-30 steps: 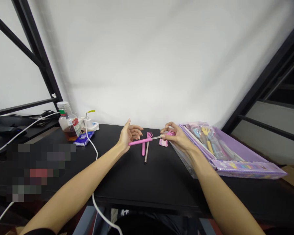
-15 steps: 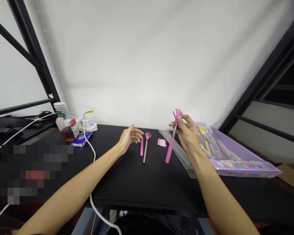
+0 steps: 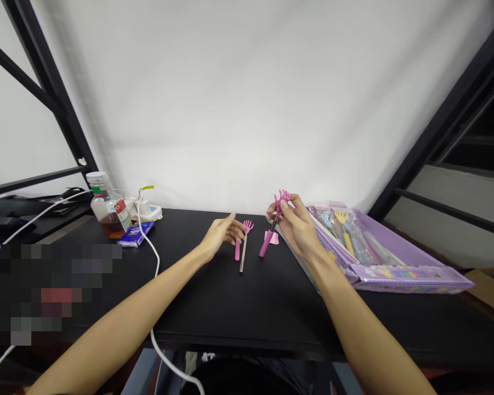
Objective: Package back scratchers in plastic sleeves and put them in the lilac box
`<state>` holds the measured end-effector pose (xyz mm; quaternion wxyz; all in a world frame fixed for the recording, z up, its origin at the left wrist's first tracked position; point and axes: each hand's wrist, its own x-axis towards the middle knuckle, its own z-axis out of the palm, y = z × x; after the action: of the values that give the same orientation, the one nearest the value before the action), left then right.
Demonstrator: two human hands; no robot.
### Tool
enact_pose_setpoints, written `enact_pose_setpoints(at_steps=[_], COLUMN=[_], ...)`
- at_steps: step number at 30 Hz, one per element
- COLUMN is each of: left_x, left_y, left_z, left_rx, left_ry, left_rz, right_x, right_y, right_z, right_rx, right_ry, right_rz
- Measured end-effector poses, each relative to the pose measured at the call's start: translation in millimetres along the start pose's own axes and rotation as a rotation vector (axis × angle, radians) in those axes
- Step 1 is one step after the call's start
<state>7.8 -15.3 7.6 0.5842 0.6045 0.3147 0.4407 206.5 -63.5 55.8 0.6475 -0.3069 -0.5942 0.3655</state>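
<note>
In the right hand [image 3: 290, 219], pink scratcher [image 3: 274, 224] tilted, claw end up and away.

Pink claw-headed scratcher [image 3: 274, 224], tilted above the black tabletop [image 3: 214, 296].

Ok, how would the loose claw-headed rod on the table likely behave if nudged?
The claw-headed rod looks stiff, being straight and metallic. Its shiny, slim length may slide or swivel easily. The splayed pink claw would probably keep it from rolling far.
</note>
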Motion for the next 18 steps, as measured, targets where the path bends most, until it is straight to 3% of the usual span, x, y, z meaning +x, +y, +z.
enact_pose_setpoints(at_steps=[5, 9, 13, 18], left_x=[-12.0, -23.9, -26.1, -19.7], left_y=[2.2, 8.0, 14.6, 19.2], left_z=[18.7, 32.8, 30.9, 12.5], left_rx=[0.241, 0.331, 0.401, 0.741], left_ry=[-0.118, -0.182, -0.128, 0.077], left_rz=[0.22, 0.282, 0.361, 0.601], right_x=[0.6, -1.8, -3.6, -0.1], right_y=[-1.5, -5.7, -11.7, -3.6], right_z=[-1.4, -4.4, -5.6, -5.7], right_rx=[0.002, 0.089, 0.155, 0.109], right_ry=[0.096, 0.074, 0.02, 0.009], right_rz=[-0.029, -0.001, 0.031, 0.045])
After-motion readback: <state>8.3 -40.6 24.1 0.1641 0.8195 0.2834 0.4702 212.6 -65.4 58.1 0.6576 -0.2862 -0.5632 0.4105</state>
